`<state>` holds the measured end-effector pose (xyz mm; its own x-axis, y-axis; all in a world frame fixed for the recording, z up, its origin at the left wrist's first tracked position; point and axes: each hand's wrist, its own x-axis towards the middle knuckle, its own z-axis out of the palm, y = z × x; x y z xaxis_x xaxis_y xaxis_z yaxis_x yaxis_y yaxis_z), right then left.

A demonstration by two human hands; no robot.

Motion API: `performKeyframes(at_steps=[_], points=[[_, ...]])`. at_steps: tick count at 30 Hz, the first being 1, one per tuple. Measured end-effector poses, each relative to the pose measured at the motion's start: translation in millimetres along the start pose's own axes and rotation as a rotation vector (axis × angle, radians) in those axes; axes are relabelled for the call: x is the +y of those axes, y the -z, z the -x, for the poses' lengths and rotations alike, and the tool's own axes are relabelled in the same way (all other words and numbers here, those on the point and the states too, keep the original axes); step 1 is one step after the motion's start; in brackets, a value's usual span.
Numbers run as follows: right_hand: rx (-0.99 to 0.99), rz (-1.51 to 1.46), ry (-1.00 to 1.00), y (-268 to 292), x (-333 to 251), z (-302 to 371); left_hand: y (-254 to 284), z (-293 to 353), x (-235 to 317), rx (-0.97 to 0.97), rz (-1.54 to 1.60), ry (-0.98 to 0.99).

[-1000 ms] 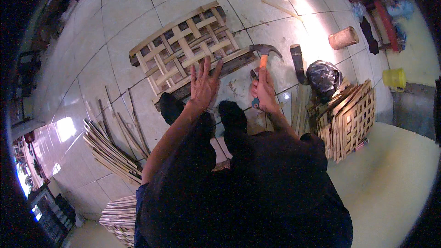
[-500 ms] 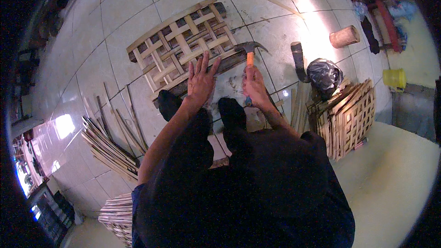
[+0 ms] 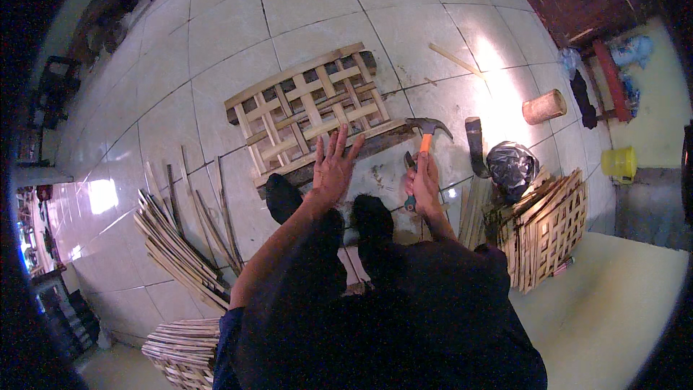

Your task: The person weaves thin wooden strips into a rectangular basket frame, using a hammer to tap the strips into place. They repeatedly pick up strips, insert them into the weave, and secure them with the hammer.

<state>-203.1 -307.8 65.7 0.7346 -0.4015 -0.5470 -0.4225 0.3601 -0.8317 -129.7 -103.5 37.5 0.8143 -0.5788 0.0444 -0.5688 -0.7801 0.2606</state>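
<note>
On the tiled floor before me lies a panel of woven pale slats (image 3: pixel 314 97), with a dark wooden bar (image 3: pixel 354 146) along its near edge. My left hand (image 3: pixel 333 175) lies with fingers spread at that near edge, holding nothing. In my right hand (image 3: pixel 425 183) is a claw hammer (image 3: pixel 426 143), gripped by its orange handle. The hammer's dark head is beside the right end of the bar. Partly hidden by my right hand is a tool with a teal handle (image 3: pixel 410 203); whether it touches the hand I cannot tell.
My dark-covered feet (image 3: pixel 372 218) are just this side of the panel. Loose slats (image 3: pixel 177 245) lie at the left. A stack of woven panels (image 3: pixel 548 231), a black plastic bag (image 3: pixel 512 170), a dark curved piece (image 3: pixel 476 146) and a wooden log (image 3: pixel 544 107) stand or lie at the right.
The whole view has shifted, so the floor things sit lower and further right in the picture. The hammer head has moved slightly right, away from the bar's end. My left hand stays spread.
</note>
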Motion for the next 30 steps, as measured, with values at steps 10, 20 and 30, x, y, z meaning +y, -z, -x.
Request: performKeyframes(at_steps=[10,20,30], points=[[0.028,0.731,0.481,12.6,-0.3,-4.7,-1.8,0.5,2.0,-0.059,-0.066,0.011],[-0.179,1.588,1.162,22.3,-13.5,3.7,-8.7,2.4,-3.0,0.005,-0.071,-0.039],[-0.132,1.640,0.932,10.5,-19.7,8.2,-7.9,2.2,-3.6,-0.026,-0.068,-0.002]])
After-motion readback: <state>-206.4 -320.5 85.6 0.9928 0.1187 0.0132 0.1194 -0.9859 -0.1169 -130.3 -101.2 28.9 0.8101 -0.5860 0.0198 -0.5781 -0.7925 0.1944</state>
